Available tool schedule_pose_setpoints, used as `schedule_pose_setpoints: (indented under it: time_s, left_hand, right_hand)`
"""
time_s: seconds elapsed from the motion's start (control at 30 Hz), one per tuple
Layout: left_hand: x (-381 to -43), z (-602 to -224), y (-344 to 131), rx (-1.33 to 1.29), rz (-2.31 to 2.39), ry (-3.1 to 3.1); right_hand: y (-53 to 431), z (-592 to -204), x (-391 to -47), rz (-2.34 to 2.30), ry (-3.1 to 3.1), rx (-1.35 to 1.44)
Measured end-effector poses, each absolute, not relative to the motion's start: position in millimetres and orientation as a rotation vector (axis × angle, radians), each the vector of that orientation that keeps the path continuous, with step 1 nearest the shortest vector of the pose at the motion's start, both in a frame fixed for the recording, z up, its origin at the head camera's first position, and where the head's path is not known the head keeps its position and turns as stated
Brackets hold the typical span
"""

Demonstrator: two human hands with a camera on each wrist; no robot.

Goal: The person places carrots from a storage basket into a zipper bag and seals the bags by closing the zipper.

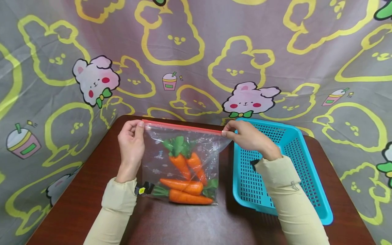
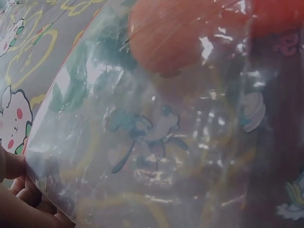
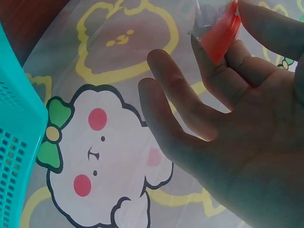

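A clear zip bag [image 1: 153, 163] with a red strip along its top edge hangs between both hands. Inside it lie several orange carrots [image 1: 183, 185] with green tops. My left hand [image 1: 131, 143] pinches the bag's top left corner between thumb and fingers; in the left wrist view that hand [image 2: 28, 199] shows only in part, behind the printed plastic. At the other end of the strip, my right hand [image 1: 248, 136] pinches the top right corner. The right wrist view shows the right hand [image 3: 228, 99] with thumb and index finger on the red end, its other fingers spread.
A turquoise perforated basket [image 1: 237, 177] stands on the right of the dark brown table [image 1: 82, 180], partly under the right forearm. Behind the table hangs a grey curtain [image 1: 196, 92] with rabbit prints.
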State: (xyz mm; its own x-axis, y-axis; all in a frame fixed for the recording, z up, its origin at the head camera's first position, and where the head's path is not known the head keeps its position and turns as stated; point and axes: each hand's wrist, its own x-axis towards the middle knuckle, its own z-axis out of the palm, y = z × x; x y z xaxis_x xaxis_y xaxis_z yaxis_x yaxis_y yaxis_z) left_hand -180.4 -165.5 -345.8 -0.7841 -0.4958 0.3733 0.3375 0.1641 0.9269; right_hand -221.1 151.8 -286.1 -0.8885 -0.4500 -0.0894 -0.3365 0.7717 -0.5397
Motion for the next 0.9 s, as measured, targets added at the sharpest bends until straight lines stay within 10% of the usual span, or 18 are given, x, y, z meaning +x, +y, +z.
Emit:
schedule_pose_setpoints:
  time_s: [0.9]
  left_hand:
    - [-179,-344,-171,0.188,-1.674,-1.827]
  right_hand:
    - [164,-289,-219,-0.767,2.76,-0.605]
